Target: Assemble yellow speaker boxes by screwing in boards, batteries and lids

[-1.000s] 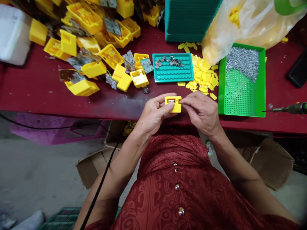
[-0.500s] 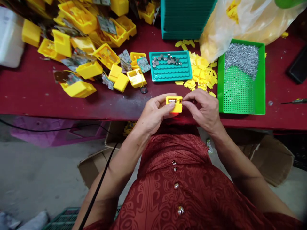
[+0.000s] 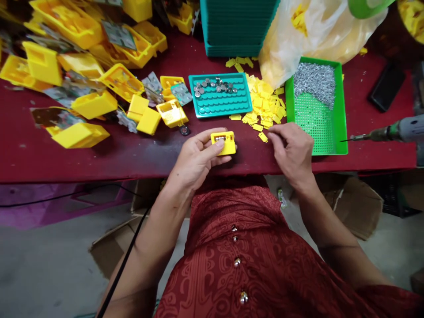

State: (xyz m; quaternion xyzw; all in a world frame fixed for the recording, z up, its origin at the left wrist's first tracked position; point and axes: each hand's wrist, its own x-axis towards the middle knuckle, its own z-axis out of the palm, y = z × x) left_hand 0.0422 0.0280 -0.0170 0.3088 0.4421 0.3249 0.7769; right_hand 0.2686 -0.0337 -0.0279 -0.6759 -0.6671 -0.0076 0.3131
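My left hand (image 3: 198, 154) grips a small yellow plastic case (image 3: 227, 149), its thumb over the front. A slot in the case shows several shiny, silvery round parts, perhaps button cells. To the right, my right hand (image 3: 293, 148) has its thumb and forefinger together at the edge of a small flat yellow cover (image 3: 263, 137), just above the table. Behind those fingers lies a loose pile of similar yellow covers (image 3: 266, 104). A teal ridged tray (image 3: 221, 104) with several silver button cells (image 3: 223, 86) sits beyond the left hand.
A green perforated basket (image 3: 344, 128) of small screws (image 3: 314, 81) stands right of my right hand. Opened yellow cases with circuit boards (image 3: 79, 134) crowd the left. Behind are stacked teal trays (image 3: 236, 31) and a plastic bag (image 3: 281, 53). An electric screwdriver (image 3: 394, 131) points in from the right.
My right hand has moved away from the yellow case, rightward to the small covers. My left hand still holds the case. The view has shifted right, bringing more of the screwdriver into sight.
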